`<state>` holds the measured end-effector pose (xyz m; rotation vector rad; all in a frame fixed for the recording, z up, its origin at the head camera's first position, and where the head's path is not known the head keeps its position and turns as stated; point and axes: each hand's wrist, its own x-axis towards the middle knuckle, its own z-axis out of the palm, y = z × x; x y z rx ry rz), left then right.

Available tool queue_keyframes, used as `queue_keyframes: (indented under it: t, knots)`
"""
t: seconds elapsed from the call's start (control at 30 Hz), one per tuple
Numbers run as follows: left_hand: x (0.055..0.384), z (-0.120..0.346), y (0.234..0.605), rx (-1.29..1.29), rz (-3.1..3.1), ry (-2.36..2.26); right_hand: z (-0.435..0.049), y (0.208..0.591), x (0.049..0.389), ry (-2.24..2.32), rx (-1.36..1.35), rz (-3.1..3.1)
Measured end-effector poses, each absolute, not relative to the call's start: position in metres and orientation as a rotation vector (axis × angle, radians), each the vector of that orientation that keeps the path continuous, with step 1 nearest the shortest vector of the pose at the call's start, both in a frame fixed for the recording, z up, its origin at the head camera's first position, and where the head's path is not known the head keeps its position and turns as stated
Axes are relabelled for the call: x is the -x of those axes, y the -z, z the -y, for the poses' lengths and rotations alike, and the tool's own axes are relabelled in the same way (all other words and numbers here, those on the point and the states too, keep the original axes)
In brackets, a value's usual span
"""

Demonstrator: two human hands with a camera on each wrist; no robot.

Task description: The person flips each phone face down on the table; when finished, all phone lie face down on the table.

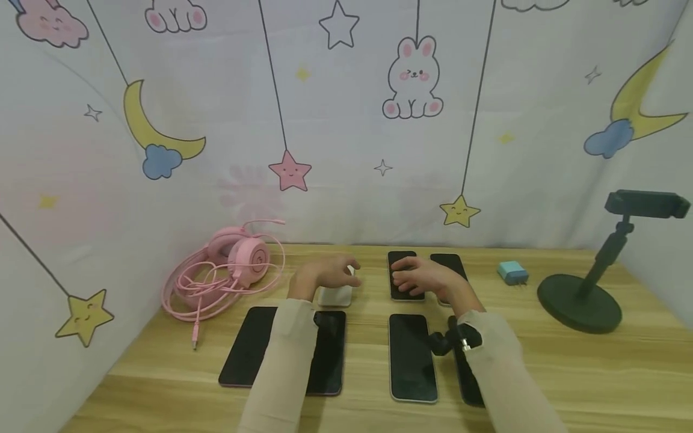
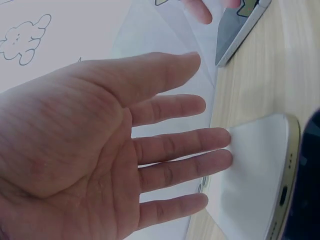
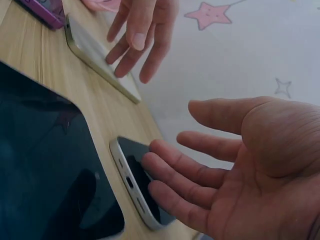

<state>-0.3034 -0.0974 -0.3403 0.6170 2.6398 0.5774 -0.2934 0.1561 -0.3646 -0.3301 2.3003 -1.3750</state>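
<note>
In the head view my left hand [image 1: 332, 273] hovers at a white phone [image 1: 335, 296] lying back side up. The left wrist view shows that hand [image 2: 125, 145] with fingers extended beside the phone's white back and gold edge [image 2: 292, 165]; contact is unclear. My right hand [image 1: 430, 278] is over a dark-screened phone [image 1: 403, 291] with a pale frame. Its fingers [image 3: 175, 192], loosely bent, overlap that phone [image 3: 137, 185] in the right wrist view, and I cannot tell whether they touch. Neither hand grips anything. Another dark phone [image 1: 449, 261] lies partly behind the right hand.
Nearer on the wooden table [image 1: 368, 415] lie a black phone [image 1: 412, 358], another phone [image 1: 472, 385] under the right forearm, and two dark slabs [image 1: 243, 349] [image 1: 329, 361] around the left forearm. Pink headphones [image 1: 251, 261], a blue charger [image 1: 512, 272] and a black stand [image 1: 579, 304] flank them.
</note>
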Motion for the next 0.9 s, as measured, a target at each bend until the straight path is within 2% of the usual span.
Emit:
queue_keyframes:
  t: [0.47, 0.9]
  knots:
    - [0.305, 0.073, 0.341, -0.633, -2.610, -0.578, -0.196, 0.372, 0.286, 1.469, 0.277, -2.314]
    - [0.306, 0.047, 0.345, -0.660, -2.532, -0.603, -0.204, 0.371, 0.288, 1.500, 0.241, -2.332]
